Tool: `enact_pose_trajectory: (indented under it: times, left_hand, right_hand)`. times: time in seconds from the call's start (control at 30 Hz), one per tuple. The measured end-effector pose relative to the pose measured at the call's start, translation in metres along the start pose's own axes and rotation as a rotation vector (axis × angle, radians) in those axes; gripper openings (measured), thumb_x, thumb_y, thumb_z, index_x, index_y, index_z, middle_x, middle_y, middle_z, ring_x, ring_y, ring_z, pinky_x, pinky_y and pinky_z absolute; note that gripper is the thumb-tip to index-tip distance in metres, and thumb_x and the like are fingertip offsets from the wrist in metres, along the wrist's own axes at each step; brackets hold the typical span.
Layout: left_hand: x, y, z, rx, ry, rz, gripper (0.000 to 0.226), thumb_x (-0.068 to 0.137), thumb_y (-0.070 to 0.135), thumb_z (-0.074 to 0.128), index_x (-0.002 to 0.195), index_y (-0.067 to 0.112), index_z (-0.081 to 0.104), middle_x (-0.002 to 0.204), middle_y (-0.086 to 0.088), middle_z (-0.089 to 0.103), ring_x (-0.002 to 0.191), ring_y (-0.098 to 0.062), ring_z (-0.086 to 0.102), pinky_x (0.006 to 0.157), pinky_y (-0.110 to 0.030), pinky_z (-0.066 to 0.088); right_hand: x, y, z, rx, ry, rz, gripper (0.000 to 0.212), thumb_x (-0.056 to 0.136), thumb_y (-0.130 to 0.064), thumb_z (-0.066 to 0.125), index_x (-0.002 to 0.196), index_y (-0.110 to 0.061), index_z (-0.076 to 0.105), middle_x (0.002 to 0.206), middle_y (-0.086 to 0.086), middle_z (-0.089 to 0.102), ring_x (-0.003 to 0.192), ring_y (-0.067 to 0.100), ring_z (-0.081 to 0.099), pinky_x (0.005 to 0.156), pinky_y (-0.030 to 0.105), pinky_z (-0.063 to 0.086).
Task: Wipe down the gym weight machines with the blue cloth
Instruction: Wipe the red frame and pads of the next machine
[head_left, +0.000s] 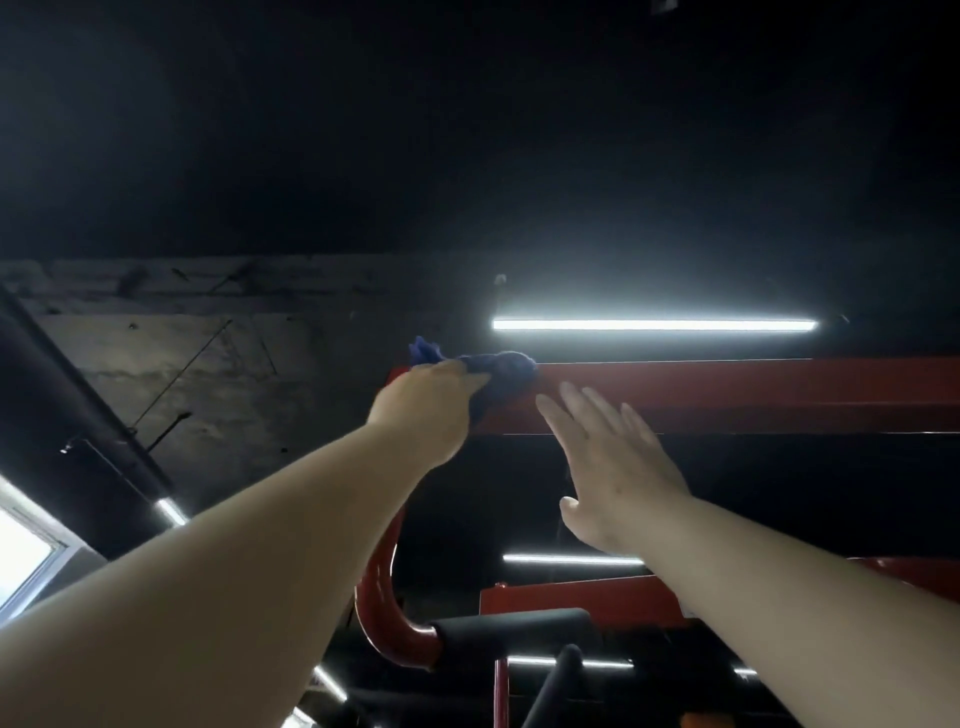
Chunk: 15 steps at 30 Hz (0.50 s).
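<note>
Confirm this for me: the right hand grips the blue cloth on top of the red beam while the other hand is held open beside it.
Wrong hand. The head view shows the left hand gripping the blue cloth on top of the red beam, while the right hand is the one held open beside it, fingers straight.

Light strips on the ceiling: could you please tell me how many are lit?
At least 6: one above the red beam, one far left, two below the right hand, two bottom left; others may be hidden.
</note>
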<state>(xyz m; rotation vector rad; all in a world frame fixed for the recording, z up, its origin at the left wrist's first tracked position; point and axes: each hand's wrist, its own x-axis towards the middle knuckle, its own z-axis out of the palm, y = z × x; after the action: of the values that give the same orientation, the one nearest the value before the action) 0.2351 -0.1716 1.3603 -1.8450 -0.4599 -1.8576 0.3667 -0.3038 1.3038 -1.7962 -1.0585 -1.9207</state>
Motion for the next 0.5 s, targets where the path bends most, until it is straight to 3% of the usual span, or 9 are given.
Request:
enact_pose_trajectory:
  times: [0.07, 0.13, 0.2, 0.27, 0.37, 0.5]
  left_hand:
    - [0.010, -0.016, -0.007, -0.016, -0.044, -0.157, 0.041, 0.100, 0.027, 0.042, 0.139, 0.042, 0.043, 0.137, -0.001, 0.053, 0.120, -0.031, 0.054, 0.098, -0.044, 0.047]
    - [0.019, -0.024, -0.016, -0.011, -0.154, -0.307, 0.048, 0.097, 0.018, 0.043, 0.144, 0.028, 0.044, 0.143, -0.008, 0.048, 0.128, -0.032, 0.049, 0.103, -0.044, 0.044]
    - [0.018, -0.014, -0.019, 0.017, -0.119, -0.261, 0.045, 0.093, 0.016, 0.045, 0.136, 0.027, 0.053, 0.135, -0.005, 0.056, 0.122, -0.030, 0.054, 0.101, -0.043, 0.046]
    - [0.003, 0.008, -0.015, -0.038, -0.097, -0.096, 0.039, 0.092, 0.022, 0.041, 0.127, 0.032, 0.055, 0.127, -0.001, 0.060, 0.114, -0.028, 0.057, 0.095, -0.040, 0.046]
    - [-0.019, 0.027, -0.016, -0.026, -0.067, 0.040, 0.039, 0.096, 0.025, 0.039, 0.132, 0.028, 0.051, 0.131, -0.002, 0.055, 0.114, -0.028, 0.054, 0.088, -0.037, 0.043]
    - [0.003, -0.002, -0.019, 0.053, -0.048, -0.226, 0.043, 0.099, 0.023, 0.034, 0.139, 0.014, 0.049, 0.143, -0.010, 0.048, 0.128, -0.033, 0.046, 0.104, -0.042, 0.039]
  right_hand:
    - [-0.001, 0.001, 0.000, -0.002, -0.001, -0.008, 0.099, 0.092, -0.022, 0.059, 0.153, -0.029, -0.018, 0.161, -0.003, -0.024, 0.148, 0.018, -0.020, 0.122, 0.041, -0.005]
    - [-0.001, 0.000, 0.001, 0.003, 0.004, -0.009, 0.098, 0.092, -0.024, 0.058, 0.153, -0.028, -0.018, 0.161, -0.003, -0.024, 0.149, 0.019, -0.020, 0.122, 0.041, -0.004]
    - [0.000, -0.001, 0.003, 0.003, 0.013, -0.008, 0.097, 0.091, -0.024, 0.058, 0.154, -0.027, -0.016, 0.161, -0.003, -0.023, 0.149, 0.019, -0.019, 0.122, 0.040, -0.003]
    - [0.001, -0.001, 0.004, 0.010, 0.031, -0.006, 0.098, 0.090, -0.022, 0.060, 0.155, -0.027, -0.013, 0.162, -0.003, -0.019, 0.149, 0.019, -0.016, 0.122, 0.040, -0.002]
    - [0.000, 0.001, 0.006, 0.012, 0.052, 0.002, 0.098, 0.089, -0.021, 0.061, 0.155, -0.028, -0.012, 0.162, -0.003, -0.017, 0.150, 0.018, -0.015, 0.123, 0.040, -0.001]
    - [0.000, -0.002, 0.009, 0.001, 0.057, 0.005, 0.097, 0.091, -0.024, 0.059, 0.154, -0.026, -0.014, 0.162, -0.002, -0.020, 0.149, 0.019, -0.017, 0.123, 0.040, -0.001]
